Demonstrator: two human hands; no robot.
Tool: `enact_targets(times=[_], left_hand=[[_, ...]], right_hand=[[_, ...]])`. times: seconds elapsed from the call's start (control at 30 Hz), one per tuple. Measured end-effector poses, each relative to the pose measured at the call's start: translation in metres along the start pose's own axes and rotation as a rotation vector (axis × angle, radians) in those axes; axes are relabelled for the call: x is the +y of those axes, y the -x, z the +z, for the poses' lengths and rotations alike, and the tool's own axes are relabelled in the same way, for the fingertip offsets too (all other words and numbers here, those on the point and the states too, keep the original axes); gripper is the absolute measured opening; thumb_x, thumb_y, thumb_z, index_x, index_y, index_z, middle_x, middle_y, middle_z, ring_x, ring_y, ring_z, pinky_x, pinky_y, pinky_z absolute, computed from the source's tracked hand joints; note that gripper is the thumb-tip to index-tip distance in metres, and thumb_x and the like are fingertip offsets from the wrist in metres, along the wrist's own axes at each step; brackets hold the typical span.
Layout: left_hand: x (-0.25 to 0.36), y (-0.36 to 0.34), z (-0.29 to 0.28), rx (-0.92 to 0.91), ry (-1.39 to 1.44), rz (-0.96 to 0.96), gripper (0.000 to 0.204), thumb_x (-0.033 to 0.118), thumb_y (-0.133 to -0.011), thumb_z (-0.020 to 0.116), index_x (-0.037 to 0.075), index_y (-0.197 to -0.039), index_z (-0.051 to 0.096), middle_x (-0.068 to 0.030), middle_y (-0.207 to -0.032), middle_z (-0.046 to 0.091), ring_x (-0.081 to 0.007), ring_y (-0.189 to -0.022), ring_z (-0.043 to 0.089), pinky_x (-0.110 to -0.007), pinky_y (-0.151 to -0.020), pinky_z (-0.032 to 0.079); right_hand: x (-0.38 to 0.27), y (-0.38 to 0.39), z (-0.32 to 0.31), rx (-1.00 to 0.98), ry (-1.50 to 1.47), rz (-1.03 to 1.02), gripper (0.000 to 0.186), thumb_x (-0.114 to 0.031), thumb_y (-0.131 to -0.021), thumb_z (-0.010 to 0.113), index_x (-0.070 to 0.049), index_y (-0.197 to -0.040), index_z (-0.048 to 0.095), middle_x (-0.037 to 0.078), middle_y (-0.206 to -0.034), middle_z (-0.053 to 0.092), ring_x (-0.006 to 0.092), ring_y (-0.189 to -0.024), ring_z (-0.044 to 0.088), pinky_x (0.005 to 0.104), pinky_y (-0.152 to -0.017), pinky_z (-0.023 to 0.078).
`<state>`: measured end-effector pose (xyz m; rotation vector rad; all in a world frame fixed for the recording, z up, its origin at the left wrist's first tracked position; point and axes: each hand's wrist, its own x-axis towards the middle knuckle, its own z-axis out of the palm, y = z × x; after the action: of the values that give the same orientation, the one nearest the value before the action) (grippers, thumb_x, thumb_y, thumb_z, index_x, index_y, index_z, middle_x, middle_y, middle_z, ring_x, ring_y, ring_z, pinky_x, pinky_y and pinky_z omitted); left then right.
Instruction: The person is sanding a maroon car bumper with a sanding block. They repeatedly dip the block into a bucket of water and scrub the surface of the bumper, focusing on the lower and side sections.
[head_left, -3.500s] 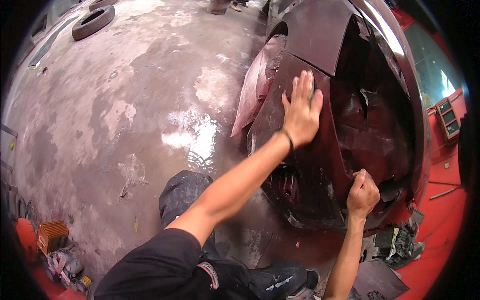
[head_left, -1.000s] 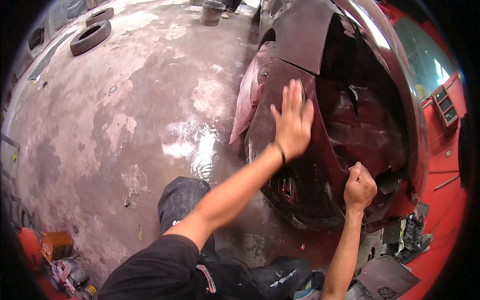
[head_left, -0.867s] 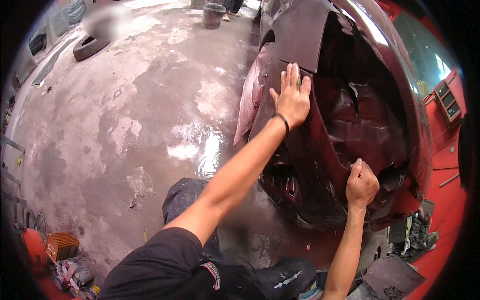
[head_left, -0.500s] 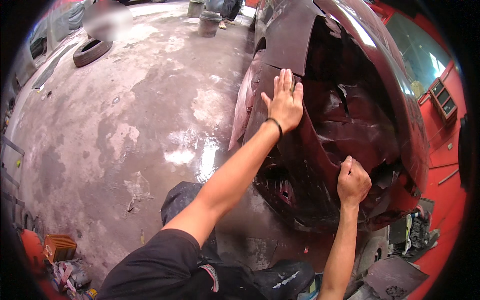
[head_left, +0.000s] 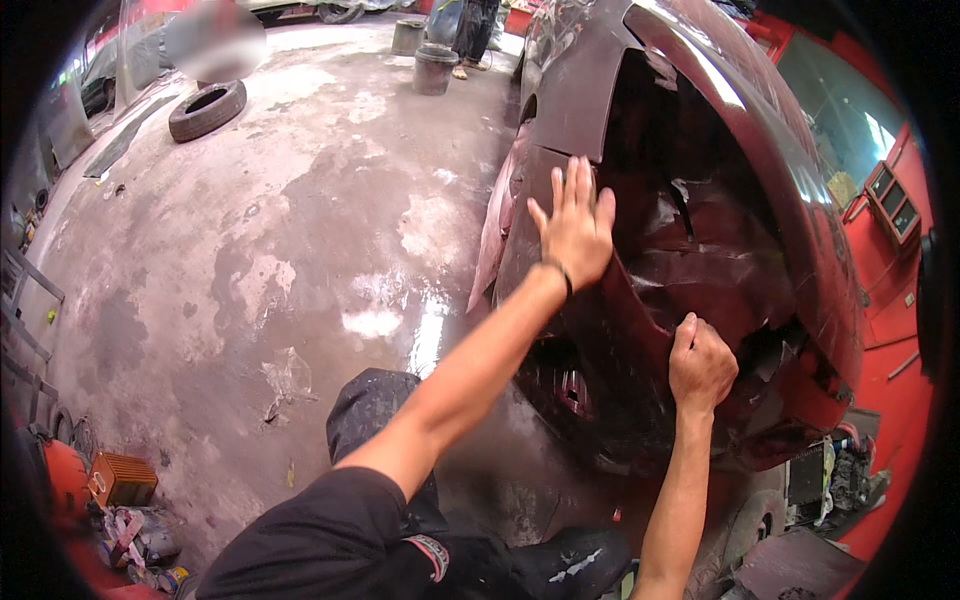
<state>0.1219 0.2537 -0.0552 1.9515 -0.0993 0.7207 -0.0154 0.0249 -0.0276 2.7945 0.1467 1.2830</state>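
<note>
A dark maroon car (head_left: 770, 120) with a large opening where its lamp would sit stands in front of me and to the right. My left hand (head_left: 578, 225), fingers spread, lies on the upper part of its bumper (head_left: 625, 375), just below the seam with the fender (head_left: 575, 95). A dark band circles that wrist. My right hand (head_left: 703, 365) is closed at the inner edge of the bumper, beside the opening, thumb on top; its fingertips are hidden. A pinkish sheet (head_left: 495, 220) hangs along the car's left side.
A tyre (head_left: 207, 110) lies on the stained concrete floor (head_left: 250, 260) at far left. Two dark buckets (head_left: 434, 70) stand at the back near a person's legs (head_left: 475, 35). Car parts (head_left: 820, 480) are piled at lower right; an orange ribbed box (head_left: 122, 478) sits at lower left.
My left hand has slid slightly toward me along the bumper, its fingers a little more spread. My right hand stays closed at nearly the same place. The whole view has shifted slightly.
</note>
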Motion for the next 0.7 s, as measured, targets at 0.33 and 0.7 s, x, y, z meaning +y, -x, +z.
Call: enact_targets(times=[0.33,0.7], left_hand=[[0.011,-0.001,-0.002,0.015,-0.115,0.052,0.072,0.047,-0.119,0.034,0.009,-0.178,0.020,-0.0135,-0.186,0.019,-0.0394,-0.172,0.008,-0.076,-0.131,0.004],[0.002,-0.010,-0.007,0.015,0.003,0.012,0.076,0.050,-0.118,0.033,0.002,-0.176,0.024,-0.0183,-0.183,0.026,-0.0401,-0.169,0.023,-0.075,-0.131,0.010]], right_hand=[[-0.002,0.001,0.002,0.023,-0.015,0.020,0.039,-0.030,-0.109,0.059,-0.006,-0.082,0.074,0.018,-0.082,0.074,0.0423,-0.073,0.072,0.0511,-0.064,0.056],[-0.004,0.000,0.007,0.018,0.019,0.007,0.037,-0.028,-0.109,0.058,-0.006,-0.082,0.073,0.017,-0.084,0.074,0.0418,-0.073,0.071,0.0500,-0.064,0.055]])
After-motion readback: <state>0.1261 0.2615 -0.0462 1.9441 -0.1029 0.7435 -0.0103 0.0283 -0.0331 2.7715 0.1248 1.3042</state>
